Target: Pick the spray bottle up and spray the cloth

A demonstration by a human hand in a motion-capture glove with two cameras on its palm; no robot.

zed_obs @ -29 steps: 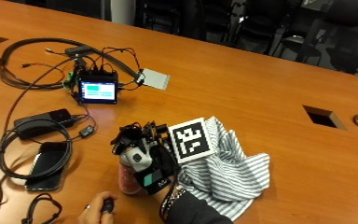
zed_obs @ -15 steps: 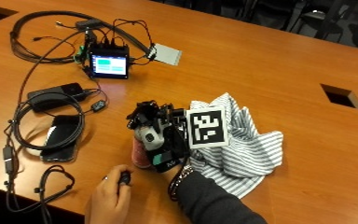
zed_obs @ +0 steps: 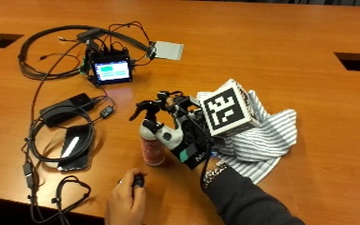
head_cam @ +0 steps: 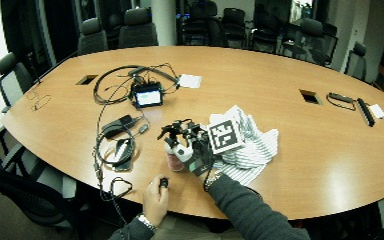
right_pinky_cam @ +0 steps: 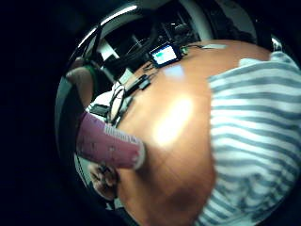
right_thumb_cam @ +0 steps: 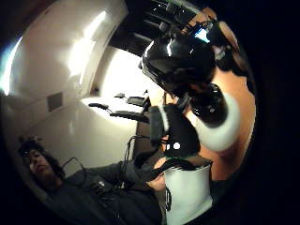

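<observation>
Rig hides the grip (zed_obs: 183, 136) around the spray bottle (zed_obs: 152, 145).

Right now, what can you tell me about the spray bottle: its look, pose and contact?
The spray bottle has a pink labelled body with a white base rim and a black trigger head. It stands upright on the wooden table, left of the striped cloth, with its nozzle facing away from the cloth. The gloved right hand grips it around the neck.

Conf room: big table (head_cam: 325, 165), office chairs (head_cam: 135, 22)
</observation>
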